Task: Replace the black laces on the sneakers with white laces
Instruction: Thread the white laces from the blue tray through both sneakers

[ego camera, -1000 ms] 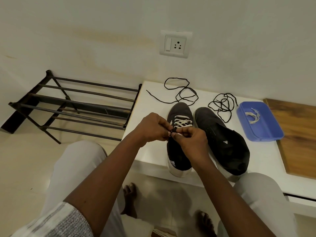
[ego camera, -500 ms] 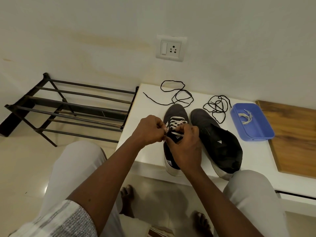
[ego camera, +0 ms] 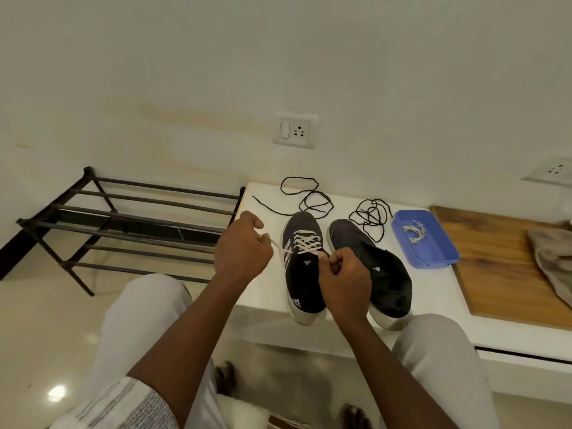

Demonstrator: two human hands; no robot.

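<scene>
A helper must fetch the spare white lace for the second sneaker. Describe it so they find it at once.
On the white bench below the wall socket, look right of the two black sneakers to the blue tray. The white lace lies bunched inside it; the loose laces behind the sneakers are black, and the other white lace is threaded in the left sneaker.

I counted two sneakers (ego camera: 305, 281) (ego camera: 387, 283), two loose black laces (ego camera: 317, 203) (ego camera: 370, 216), two white laces (ego camera: 306, 243) (ego camera: 414, 234), one blue tray (ego camera: 433, 262), one metal rack (ego camera: 139, 218), two wall sockets (ego camera: 295, 130) (ego camera: 554, 171).
</scene>
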